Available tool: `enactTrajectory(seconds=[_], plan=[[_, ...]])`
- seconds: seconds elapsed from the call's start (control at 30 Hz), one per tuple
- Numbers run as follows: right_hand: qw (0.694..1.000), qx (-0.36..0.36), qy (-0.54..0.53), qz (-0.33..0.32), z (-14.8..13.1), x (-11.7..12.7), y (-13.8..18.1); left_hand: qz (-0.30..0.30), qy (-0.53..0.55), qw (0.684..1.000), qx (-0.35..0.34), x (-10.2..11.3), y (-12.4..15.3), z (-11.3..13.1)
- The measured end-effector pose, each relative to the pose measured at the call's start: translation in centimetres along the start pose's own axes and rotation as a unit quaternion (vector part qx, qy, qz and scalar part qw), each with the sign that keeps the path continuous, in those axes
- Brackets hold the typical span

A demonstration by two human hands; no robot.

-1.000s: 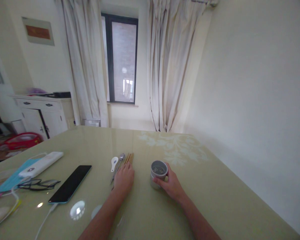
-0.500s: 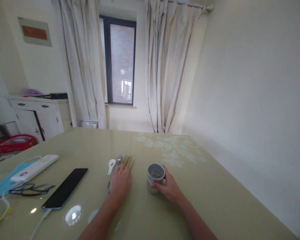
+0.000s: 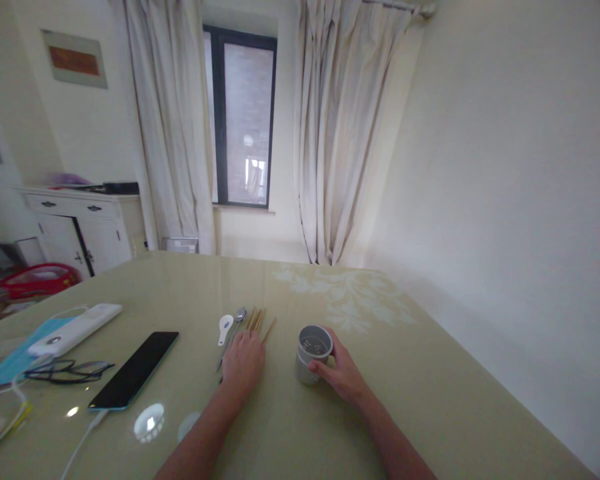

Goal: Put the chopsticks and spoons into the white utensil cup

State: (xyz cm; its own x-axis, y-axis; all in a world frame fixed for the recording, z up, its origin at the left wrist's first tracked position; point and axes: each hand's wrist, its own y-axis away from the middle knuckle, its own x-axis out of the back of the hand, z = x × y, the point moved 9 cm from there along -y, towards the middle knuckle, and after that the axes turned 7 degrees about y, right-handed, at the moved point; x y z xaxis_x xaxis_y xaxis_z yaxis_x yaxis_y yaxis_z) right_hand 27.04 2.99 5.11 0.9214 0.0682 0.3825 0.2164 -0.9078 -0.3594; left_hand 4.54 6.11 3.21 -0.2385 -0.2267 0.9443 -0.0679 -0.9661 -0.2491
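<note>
My right hand is wrapped round a small grey cylindrical holder that stands upright on the pale green table. My left hand lies palm down over the near ends of several wooden chopsticks, fingers closed on them; one chopstick splays out to the right. A metal spoon and a white ceramic spoon lie just left of the chopsticks, touching my fingers or close to them.
On the left of the table lie a black phone on a white cable, glasses, a white power bank and a blue mask. A white wall runs along the right; a white cabinet stands beyond.
The chopsticks under my left hand have fanned apart, one now angled to the right. My right hand stays on the grey holder. The camera shifted slightly.
</note>
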Motion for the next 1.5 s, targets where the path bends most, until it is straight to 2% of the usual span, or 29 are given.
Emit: enactTrajectory(seconds=[0.17,0.27,0.33,0.4,0.47,0.57,0.63,0.73,0.83,0.9,0.93,1.0,1.1,1.3,1.5], plan=[[1.0,-0.011,-0.005,0.026,0.9,0.9,-0.1,0.014,0.039,0.999,-0.002,1.2,-0.3,0.6],[0.997,-0.013,0.021,0.071,0.9,2.2,0.0,0.03,0.162,0.986,0.004,1.9,-0.1,1.4],[0.99,0.014,0.069,0.12,-0.3,3.4,0.4,0.093,0.263,0.96,-0.028,3.1,0.7,2.6],[0.977,0.071,0.123,0.158,-2.5,4.2,1.2,0.171,0.321,0.925,-0.109,4.9,2.4,4.6],[0.966,0.13,0.152,0.164,-4.6,4.1,2.1,0.222,0.339,0.887,-0.223,6.4,4.6,7.3],[0.964,0.163,0.134,0.162,-6.2,3.4,3.0,0.26,0.313,0.834,-0.372,7.7,7.8,10.8],[0.968,0.146,0.085,0.183,-6.3,3.2,3.1,0.264,0.303,0.822,-0.403,7.7,8.6,11.5],[0.954,0.107,-0.028,0.278,-5.6,4.9,3.1,0.248,0.348,0.837,-0.343,6.9,7.4,10.2],[0.9,0.101,-0.123,0.407,-5.1,8.4,3.5,0.208,0.421,0.851,-0.236,4.8,5.2,7.9],[0.891,0.095,-0.119,0.427,-5.3,10.2,2.7,0.15,0.463,0.853,-0.188,2.8,3.9,7.4],[0.902,0.08,-0.096,0.412,-5.4,10.6,1.9,0.113,0.482,0.852,-0.169,1.8,3.3,7.5],[0.938,0.036,-0.041,0.342,-5.4,10.4,-0.3,0.03,0.52,0.842,-0.14,0.1,2.5,8.2],[0.972,-0.004,0.01,0.235,-5.1,8.4,-2.8,-0.058,0.564,0.814,-0.125,-0.9,2.3,9.4],[0.987,-0.023,0.03,0.157,-3.3,4.5,-2.8,-0.127,0.599,0.773,-0.165,0.5,3.5,10.0],[0.991,-0.035,0.024,0.128,-2.1,3.2,-1.8,-0.176,0.594,0.765,-0.175,1.1,3.9,10.0]])
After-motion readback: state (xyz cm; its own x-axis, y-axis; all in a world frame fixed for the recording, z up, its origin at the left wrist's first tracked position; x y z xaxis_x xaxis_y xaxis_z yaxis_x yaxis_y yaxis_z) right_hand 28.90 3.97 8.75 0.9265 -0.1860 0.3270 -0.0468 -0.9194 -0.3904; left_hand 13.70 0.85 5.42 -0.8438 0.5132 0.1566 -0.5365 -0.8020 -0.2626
